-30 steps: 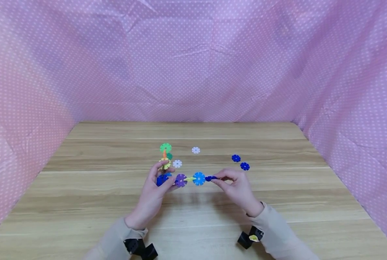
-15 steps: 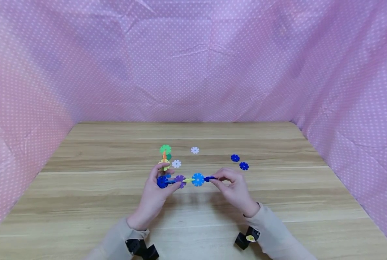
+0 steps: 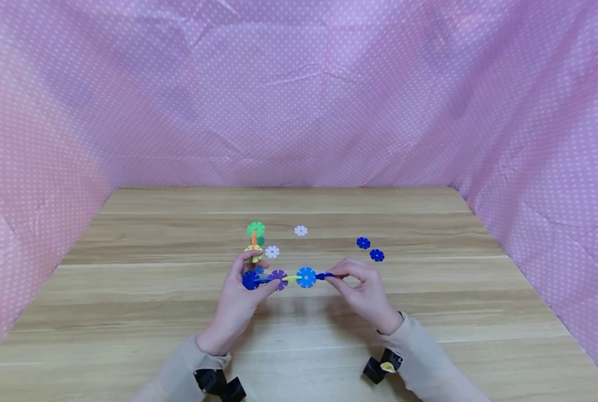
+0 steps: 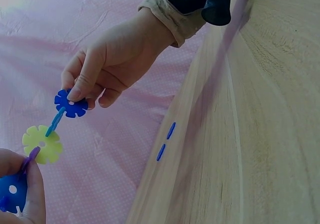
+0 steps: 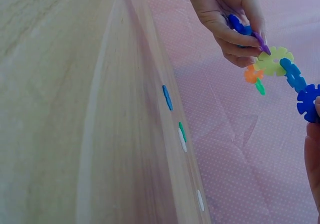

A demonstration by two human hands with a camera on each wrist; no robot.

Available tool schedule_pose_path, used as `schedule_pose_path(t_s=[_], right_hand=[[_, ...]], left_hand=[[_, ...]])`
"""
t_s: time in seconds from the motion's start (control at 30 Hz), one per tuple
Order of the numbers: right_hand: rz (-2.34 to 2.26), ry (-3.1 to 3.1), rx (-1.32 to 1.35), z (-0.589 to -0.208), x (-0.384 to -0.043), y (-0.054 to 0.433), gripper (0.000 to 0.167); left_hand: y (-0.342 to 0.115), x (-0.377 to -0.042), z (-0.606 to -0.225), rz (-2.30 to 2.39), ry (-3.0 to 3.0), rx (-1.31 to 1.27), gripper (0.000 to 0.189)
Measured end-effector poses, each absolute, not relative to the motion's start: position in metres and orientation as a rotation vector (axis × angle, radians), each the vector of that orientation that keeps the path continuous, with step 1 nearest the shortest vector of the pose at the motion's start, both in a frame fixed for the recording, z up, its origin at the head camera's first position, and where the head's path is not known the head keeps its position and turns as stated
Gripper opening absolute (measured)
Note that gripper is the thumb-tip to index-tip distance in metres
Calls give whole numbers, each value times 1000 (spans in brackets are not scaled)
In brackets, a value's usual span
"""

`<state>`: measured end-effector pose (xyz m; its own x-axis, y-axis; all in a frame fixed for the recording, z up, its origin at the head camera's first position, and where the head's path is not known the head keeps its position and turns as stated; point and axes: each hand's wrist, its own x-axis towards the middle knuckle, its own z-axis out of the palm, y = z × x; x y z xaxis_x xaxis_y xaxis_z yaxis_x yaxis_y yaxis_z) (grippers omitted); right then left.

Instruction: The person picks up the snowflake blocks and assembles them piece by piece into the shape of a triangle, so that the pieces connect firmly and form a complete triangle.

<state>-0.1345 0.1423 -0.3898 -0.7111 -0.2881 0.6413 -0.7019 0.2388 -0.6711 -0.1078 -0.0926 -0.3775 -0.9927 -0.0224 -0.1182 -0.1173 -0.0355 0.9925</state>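
With fingers (image 3: 351, 266) and thumb of the right hand (image 3: 371, 293) clamped on the dark-blue end disc (image 4: 73, 112), holding the chain (image 3: 292, 278) by its tip, just right of the head view's middle. Probably pinched at the edge so that the side toward the light-blue disc (image 3: 306, 277) is left uncovered.

Gripping with the left hand (image 3: 233, 304) too: thumb laid across beside the purple disc (image 3: 279, 274), fingers bent round behind. Likely done to brace the joints against any push or twist from the right.

Held up off the worktop (image 3: 299, 340), near the centre of the frame, stretched level between both hands. Built of discs facing front and edge-on by turns, so presumably slotted crosswise and apt to swivel unless supported at both ends.

Left of centre, seems to bend upward through a yellow disc (image 3: 253, 254) and an orange disc (image 3: 254, 239) to a green disc (image 3: 256, 229); cannot make out the joint behind the left fingers.

Notice, flat on the worktop, a white disc (image 3: 301, 230) above the chain's middle, a second white disc (image 3: 272, 252) just right of the yellow one, and two blue discs (image 3: 377, 255) close together at right of centre. Perhaps left singly, not stacked, for easy picking up.
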Motion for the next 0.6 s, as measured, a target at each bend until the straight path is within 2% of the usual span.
schedule_pose_path(t_s=[0.6], right_hand=[[1424, -2131, 1039, -393, -136, 143, 15]], left_hand=[[-91, -108, -380, 2183, 2148, -135, 55]])
